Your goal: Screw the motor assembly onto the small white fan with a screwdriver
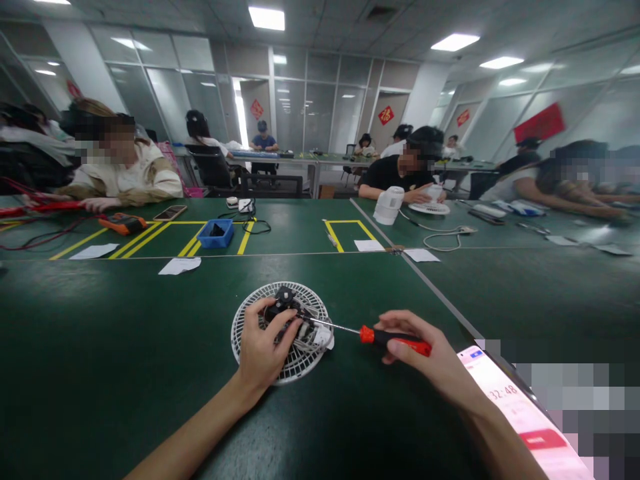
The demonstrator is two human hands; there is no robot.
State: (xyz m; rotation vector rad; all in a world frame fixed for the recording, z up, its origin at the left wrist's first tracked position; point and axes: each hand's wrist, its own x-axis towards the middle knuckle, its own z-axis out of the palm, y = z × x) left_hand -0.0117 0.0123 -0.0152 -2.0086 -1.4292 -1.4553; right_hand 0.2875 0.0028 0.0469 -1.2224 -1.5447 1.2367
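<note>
Here the left hand (263,347) pinned the fan grille (283,333) to the counter (125,347); the right hand's (425,350) grip clamped the screwdriver (370,333), best kept square to the motor (285,303).

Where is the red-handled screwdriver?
Head view, lower centre-right: the screwdriver is in the right hand, tip at the white fan grille under the left hand.
</note>
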